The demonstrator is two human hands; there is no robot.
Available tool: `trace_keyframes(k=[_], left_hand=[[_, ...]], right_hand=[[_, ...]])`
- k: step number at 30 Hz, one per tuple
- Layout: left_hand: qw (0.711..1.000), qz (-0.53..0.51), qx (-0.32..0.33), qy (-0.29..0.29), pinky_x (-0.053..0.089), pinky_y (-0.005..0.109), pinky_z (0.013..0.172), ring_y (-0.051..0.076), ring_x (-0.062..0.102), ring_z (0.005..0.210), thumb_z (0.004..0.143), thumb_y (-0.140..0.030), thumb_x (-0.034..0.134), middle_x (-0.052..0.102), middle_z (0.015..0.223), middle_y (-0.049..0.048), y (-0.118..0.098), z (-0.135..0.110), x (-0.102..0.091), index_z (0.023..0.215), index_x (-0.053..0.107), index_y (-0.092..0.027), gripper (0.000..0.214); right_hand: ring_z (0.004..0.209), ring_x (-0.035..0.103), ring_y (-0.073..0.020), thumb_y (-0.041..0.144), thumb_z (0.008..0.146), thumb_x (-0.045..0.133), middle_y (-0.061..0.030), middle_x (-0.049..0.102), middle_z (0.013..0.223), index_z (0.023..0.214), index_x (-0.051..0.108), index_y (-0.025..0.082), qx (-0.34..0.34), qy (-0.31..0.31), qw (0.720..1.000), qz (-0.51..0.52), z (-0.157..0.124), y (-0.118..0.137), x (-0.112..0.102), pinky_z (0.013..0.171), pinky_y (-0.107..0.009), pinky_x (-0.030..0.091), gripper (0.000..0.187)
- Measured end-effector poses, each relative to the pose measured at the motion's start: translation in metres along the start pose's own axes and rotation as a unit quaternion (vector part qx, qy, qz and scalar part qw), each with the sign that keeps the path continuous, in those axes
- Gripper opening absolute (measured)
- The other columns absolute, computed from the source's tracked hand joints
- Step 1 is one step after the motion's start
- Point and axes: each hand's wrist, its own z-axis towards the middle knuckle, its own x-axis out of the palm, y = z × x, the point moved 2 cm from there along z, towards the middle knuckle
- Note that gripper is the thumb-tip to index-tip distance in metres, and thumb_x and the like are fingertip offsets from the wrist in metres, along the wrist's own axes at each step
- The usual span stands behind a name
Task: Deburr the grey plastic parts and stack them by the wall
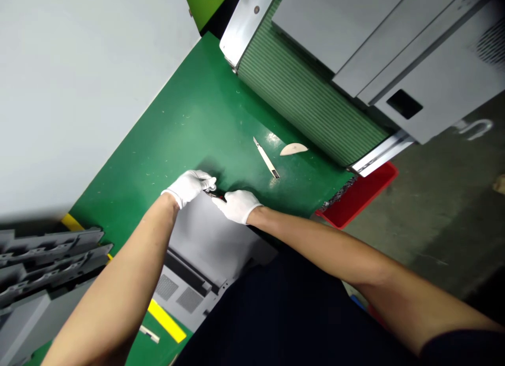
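A large grey plastic panel [213,232] with a dark slot and mesh grilles leans against my body over the bench edge. At its far edge my left hand [190,187], in a white glove, has its fingers closed on the rim. My right hand [238,206], also gloved, is wrapped round small cutting pliers [221,197] with a bit of red showing. Their jaws point toward the left fingertips, and most of the tool is hidden by the hand. Beyond lie a white-handled craft knife [266,158] and a pale half-round piece [294,149].
A green ribbed conveyor belt [307,98] under a grey machine housing [355,34] borders the green bench [158,134]. A red bin [363,197] hangs at the right. Several grey panels [43,271] stand at the left, near yellow tape [168,321].
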Motion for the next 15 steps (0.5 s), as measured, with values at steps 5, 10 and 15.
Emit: trace_keyframes(k=[5, 10, 15], left_hand=[[0.998, 0.037, 0.014, -0.04, 0.047, 0.034, 0.07, 0.018, 0.059, 0.069, 0.075, -0.052, 0.072, 0.071, 0.075, 0.008, 0.007, 0.002, -0.01, 0.072, 0.071, -0.017, 0.035], [0.996, 0.037, 0.05, -0.062, 0.045, 0.03, 0.074, 0.016, 0.056, 0.072, 0.08, -0.062, 0.064, 0.068, 0.078, 0.0051, 0.021, 0.008, -0.014, 0.076, 0.068, -0.017, 0.045], [0.986, 0.076, 0.047, -0.142, 0.046, 0.032, 0.079, 0.021, 0.06, 0.081, 0.081, -0.065, 0.057, 0.072, 0.085, 0.0074, 0.017, 0.015, -0.012, 0.08, 0.069, -0.018, 0.049]], right_hand=[[0.1, 0.07, -0.0347, 0.068, 0.097, 0.022, -0.0234, 0.074, 0.103, 0.102, 0.075, 0.011, -0.037, 0.013, 0.998, -0.052, 0.009, -0.014, -0.009, 0.086, -0.043, 0.049, 0.078], [0.099, 0.07, -0.0311, 0.072, 0.097, 0.019, -0.0188, 0.075, 0.101, 0.098, 0.073, 0.016, 0.058, -0.012, 0.998, 0.022, -0.002, -0.041, -0.013, 0.083, -0.037, 0.048, 0.078], [0.095, 0.07, -0.0246, 0.069, 0.098, 0.026, -0.0132, 0.076, 0.094, 0.082, 0.07, 0.02, 0.109, -0.074, 0.982, 0.138, -0.062, -0.066, 0.001, 0.081, -0.031, 0.045, 0.067]])
